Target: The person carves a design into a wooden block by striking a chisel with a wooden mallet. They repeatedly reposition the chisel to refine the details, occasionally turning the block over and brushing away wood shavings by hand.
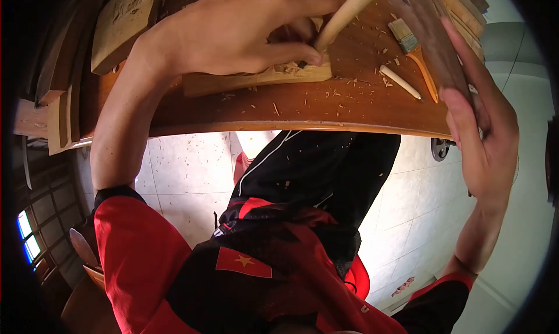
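Note:
My left hand (227,37) is closed around the lower part of a chisel with a round, pale wooden handle (349,16). The chisel leans to the right, and its dark lower end is by a carved light wood board (311,72) lying near the table's front edge. Fingers partly cover the blade and the board. In my right hand (489,130) is a long, dark wooden mallet (428,34), slanting up toward the top of the chisel handle. Whether the two touch cannot be made out, as the upper ends run out of view.
A flat brush (416,54) with an orange handle and a pale pencil-like stick (400,82) lie right of the board. Wood shavings litter the brown table (361,110). A thick wood block (125,28) stands at left, and stacked planks (463,16) at the far right.

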### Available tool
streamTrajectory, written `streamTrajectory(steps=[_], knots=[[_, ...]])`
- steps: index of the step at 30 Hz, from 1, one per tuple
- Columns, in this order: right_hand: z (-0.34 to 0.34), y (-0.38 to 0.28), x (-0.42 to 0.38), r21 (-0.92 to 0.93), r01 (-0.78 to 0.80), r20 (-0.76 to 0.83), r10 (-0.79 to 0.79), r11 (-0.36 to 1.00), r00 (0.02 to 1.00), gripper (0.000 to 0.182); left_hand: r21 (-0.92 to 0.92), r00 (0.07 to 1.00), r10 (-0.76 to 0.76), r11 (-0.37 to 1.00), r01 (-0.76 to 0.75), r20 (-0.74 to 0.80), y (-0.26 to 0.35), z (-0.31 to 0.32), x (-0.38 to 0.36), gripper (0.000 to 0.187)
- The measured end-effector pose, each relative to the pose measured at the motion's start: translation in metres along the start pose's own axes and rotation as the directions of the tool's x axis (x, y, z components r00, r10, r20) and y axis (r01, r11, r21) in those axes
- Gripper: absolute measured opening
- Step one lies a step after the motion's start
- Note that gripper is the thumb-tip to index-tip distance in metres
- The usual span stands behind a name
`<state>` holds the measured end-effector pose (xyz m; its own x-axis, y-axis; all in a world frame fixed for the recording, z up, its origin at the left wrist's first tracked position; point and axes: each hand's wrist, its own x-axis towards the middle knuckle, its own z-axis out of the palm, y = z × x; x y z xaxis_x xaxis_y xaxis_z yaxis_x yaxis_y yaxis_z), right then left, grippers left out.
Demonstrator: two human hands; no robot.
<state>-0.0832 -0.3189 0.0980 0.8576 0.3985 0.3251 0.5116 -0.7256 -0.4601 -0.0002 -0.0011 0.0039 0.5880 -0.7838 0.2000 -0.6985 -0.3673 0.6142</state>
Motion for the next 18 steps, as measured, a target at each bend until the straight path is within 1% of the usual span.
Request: streamTrajectory(steps=[1,3,4,6,7,9,10,12,13,15,18], knots=[[-0.004,0.003,0.001,-0.044,-0.011,0.012,0.011,0.999,1.0,0.048,0.02,0.997,-0.036,0.999,0.034,0.064,0.005,-0.008,0.003,0.047],[-0.006,0.007,0.006,-0.13,-0.025,0.053,0.033,0.991,0.998,0.048,-0.006,0.993,-0.022,1.0,0.023,0.116,0.003,-0.01,0.002,0.047],[-0.004,0.006,0.008,-0.147,-0.046,0.093,0.06,0.988,0.994,0.048,-0.054,0.994,0.031,0.998,-0.026,0.107,-0.002,-0.01,0.001,0.041],[0.002,-0.002,0.015,-0.165,-0.095,0.18,0.125,0.982,0.976,0.048,-0.09,0.995,0.058,0.995,-0.051,0.083,-0.001,-0.012,0.003,0.031],[0.004,-0.004,0.021,-0.168,-0.116,0.217,0.151,0.979,0.964,0.048,-0.089,0.998,0.027,0.996,-0.021,0.064,0.004,-0.013,0.007,0.029],[0.004,0.001,0.026,-0.103,-0.088,0.228,0.109,0.991,0.968,0.048,-0.118,0.997,0.042,0.992,-0.034,0.065,-0.001,-0.01,0.008,0.025],[0.004,0.005,0.029,-0.075,-0.075,0.234,0.091,0.994,0.968,0.048,-0.141,0.992,0.092,0.987,-0.08,0.083,-0.013,-0.008,0.009,0.025],[0.005,0.01,0.033,-0.033,-0.062,0.243,0.069,0.997,0.968,0.049,-0.18,0.991,0.069,0.982,-0.048,0.111,-0.016,-0.008,0.008,0.023],[0.007,0.012,0.034,-0.018,-0.062,0.254,0.065,0.998,0.965,0.049,-0.202,0.992,-0.001,0.979,0.026,0.124,-0.013,-0.009,0.007,0.023],[0.013,0.015,0.033,0.005,-0.063,0.275,0.059,0.998,0.96,0.049,-0.234,0.987,-0.078,0.966,0.109,0.138,-0.009,-0.008,0.006,0.022],[0.016,0.019,0.034,0.044,-0.057,0.292,0.042,0.997,0.956,0.05,-0.219,0.993,-0.08,0.971,0.097,0.085,-0.008,-0.005,0.007,0.023]])
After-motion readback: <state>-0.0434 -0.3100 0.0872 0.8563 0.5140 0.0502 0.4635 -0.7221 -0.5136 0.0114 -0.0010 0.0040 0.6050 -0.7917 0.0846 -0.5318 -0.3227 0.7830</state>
